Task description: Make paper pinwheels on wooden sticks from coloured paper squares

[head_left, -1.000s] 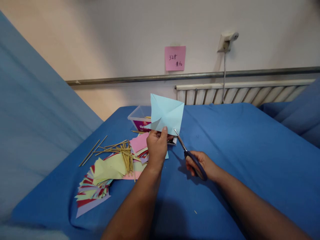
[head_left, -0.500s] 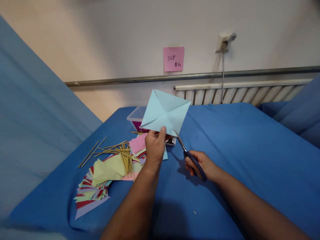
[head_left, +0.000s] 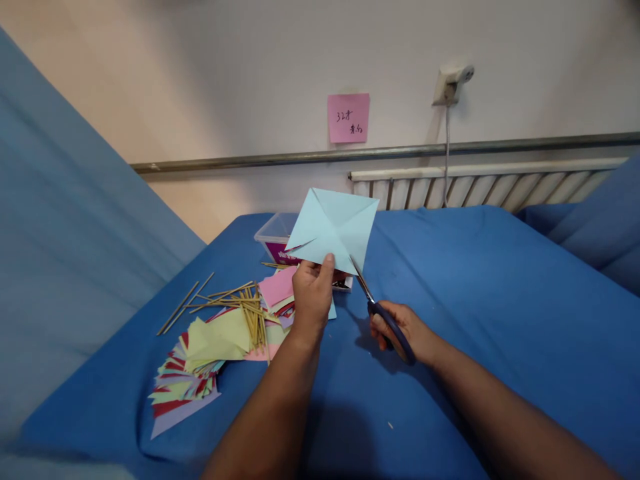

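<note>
The left hand pinched the pale blue paper square upright by its lower edge; the right hand gripped scissors, blades at its corner. Cutting along the crease, stopping short of centre, seemed wise.

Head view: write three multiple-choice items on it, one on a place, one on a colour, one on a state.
1. Where do the wooden sticks lie?
A. in the person's right hand
B. on the blue cloth, partly over the paper pile
C. on the radiator

2. What colour is the note on the wall?
A. pink
B. green
C. white

3. How is the light blue paper square held?
A. flat on the cloth
B. rolled into a tube
C. held up by the left hand, scissors at its lower edge

Answers: 1 B, they are spread left of the hands; 2 A, plainly pink; 3 C, the right hand grips the scissors.
</note>
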`<action>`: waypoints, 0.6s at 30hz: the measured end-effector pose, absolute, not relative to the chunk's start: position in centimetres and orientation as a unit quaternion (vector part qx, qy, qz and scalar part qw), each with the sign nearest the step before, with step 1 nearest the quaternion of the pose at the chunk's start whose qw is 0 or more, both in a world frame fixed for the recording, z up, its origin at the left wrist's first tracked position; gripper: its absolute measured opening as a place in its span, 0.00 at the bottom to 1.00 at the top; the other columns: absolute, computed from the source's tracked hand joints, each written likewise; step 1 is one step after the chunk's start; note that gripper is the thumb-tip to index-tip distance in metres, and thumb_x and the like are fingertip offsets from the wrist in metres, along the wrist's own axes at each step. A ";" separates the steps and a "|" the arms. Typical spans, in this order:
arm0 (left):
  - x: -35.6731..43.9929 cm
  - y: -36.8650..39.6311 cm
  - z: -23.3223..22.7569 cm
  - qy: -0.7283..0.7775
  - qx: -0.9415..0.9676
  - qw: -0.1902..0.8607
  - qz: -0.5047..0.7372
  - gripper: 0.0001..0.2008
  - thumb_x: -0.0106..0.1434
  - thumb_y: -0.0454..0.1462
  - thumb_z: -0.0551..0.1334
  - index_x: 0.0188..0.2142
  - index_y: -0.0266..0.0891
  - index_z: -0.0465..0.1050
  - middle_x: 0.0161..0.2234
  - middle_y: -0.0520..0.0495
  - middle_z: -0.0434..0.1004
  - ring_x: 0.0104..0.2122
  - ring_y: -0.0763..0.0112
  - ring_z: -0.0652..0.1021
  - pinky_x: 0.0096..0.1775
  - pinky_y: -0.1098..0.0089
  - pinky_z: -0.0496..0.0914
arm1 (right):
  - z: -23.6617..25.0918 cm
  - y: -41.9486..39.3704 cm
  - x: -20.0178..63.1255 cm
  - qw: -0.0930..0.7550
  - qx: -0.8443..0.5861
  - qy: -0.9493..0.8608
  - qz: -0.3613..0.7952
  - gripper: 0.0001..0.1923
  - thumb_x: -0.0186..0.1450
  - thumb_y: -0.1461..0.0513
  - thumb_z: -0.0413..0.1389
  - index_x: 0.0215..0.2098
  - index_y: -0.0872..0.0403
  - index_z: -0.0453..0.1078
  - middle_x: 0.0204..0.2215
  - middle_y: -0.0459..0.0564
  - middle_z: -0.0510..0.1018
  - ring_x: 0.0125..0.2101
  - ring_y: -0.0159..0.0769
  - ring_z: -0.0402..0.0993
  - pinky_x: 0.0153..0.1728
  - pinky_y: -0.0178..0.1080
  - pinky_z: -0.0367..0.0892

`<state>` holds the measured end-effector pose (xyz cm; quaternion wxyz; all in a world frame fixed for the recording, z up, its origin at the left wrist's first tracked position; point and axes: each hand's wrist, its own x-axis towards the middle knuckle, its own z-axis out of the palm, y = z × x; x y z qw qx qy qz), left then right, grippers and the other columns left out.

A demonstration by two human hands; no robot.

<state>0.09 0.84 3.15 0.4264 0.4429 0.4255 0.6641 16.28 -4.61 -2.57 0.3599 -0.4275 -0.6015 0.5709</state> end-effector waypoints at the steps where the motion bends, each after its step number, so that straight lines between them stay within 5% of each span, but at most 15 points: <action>1: 0.1 0.8 3.2 0.427 0.442 0.427 0.664 0.19 0.52 0.46 0.67 0.38 0.36 0.74 0.33 0.46 0.80 0.28 0.68 0.79 0.33 0.66 0.74 | -2.5 -4.6 16.3 0.362 -0.426 -0.601 0.571 0.19 0.62 0.47 0.53 0.28 0.55 0.64 0.17 0.43 0.69 0.17 0.28 0.65 0.21 0.33 0.61; 18: -0.1 0.9 2.6 0.440 0.465 0.411 0.649 0.19 0.52 0.46 0.67 0.39 0.36 0.74 0.35 0.44 0.80 0.31 0.68 0.79 0.36 0.67 0.72 | -2.2 -4.6 16.1 0.376 -0.417 -0.569 0.601 0.20 0.60 0.46 0.55 0.26 0.54 0.62 0.19 0.42 0.68 0.15 0.25 0.64 0.18 0.32 0.58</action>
